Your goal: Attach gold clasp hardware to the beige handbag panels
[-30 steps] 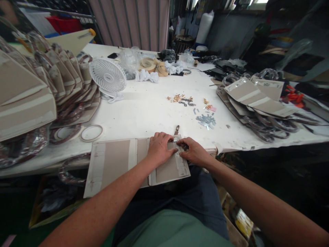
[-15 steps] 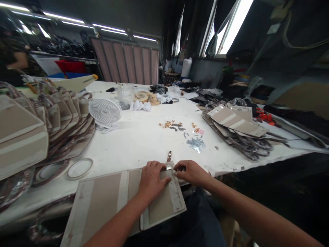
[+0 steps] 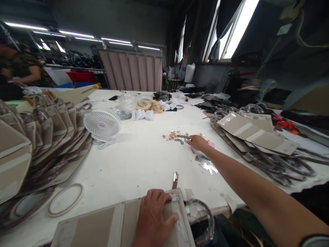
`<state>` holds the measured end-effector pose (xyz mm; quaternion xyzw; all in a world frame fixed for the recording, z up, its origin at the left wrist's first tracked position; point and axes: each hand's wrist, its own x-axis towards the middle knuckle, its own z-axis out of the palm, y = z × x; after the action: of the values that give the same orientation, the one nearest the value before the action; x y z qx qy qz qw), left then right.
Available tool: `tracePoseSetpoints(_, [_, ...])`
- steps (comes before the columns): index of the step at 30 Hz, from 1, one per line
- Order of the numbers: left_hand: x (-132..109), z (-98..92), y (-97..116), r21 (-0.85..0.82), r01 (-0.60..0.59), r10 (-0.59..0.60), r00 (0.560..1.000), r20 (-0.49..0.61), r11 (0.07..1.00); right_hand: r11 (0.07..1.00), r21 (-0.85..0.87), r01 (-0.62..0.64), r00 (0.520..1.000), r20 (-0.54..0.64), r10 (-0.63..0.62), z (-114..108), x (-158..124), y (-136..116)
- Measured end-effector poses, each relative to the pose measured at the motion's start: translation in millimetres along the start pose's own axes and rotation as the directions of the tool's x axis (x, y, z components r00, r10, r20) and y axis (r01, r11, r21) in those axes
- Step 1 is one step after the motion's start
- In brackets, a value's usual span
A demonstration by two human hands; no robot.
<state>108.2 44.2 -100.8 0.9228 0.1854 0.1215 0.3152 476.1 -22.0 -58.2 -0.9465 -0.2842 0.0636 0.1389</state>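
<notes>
My left hand (image 3: 155,218) lies on a beige bag panel (image 3: 100,224) with pale strips, thumb spread from the fingers. Its index fingertip is beside a small shiny metal plate (image 3: 175,199) at the panel's top edge. A brown strap with a metal end (image 3: 175,180) sticks out beyond that edge, and a plastic-wrapped handle (image 3: 209,219) curves out on the right. Far forward, my right hand (image 3: 197,142) has its fingers pinched together at some small dark metal plates (image 3: 179,140). What is between its fingertips is too small to tell. Gold-coloured fasteners (image 3: 171,136) lie close by.
Flat silver metal pieces (image 3: 207,166) lie under my right forearm. Stacked bag pieces stand at left (image 3: 59,137) and right (image 3: 257,133). A white fan (image 3: 102,124) and a tape roll (image 3: 65,200) are at left. A person (image 3: 28,67) sits at far left.
My right hand has left the panel's edge and reached forward to the small metal parts. The left hand stays on the panel, which appears lower in view.
</notes>
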Motion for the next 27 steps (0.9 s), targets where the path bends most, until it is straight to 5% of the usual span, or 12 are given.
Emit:
tracePoseSetpoints(7, [1.8, 6.1, -8.4, -0.036, -0.043, 0.043, 0.999, -0.008, 0.998, 0.998, -0.012, 0.063, 0.994, 0.088, -0.061, 26.5, 41.6, -12.3])
tracePoseSetpoints(16, [0.2, 4.7, -4.2, -0.039, -0.037, 0.036, 0.999, -0.025, 0.999, 0.998, 0.054, 0.03, 1.0, 0.004, -0.03, 13.5, 25.3, -23.8])
tracePoseSetpoints(22, [-3.6, 3.7, 1.8, 0.002, -0.092, 0.092, 0.995, -0.043, 0.996, 0.972, 0.203, 0.115, 0.986, 0.097, -0.137, -28.8, -62.6, -37.1])
tracePoseSetpoints(27, [-5.7, 6.8, -0.3, 0.054, -0.118, 0.12, 0.992, -0.034, 0.992, 0.862, 0.491, 0.124, 0.849, 0.398, -0.348, -21.3, -197.5, -45.0])
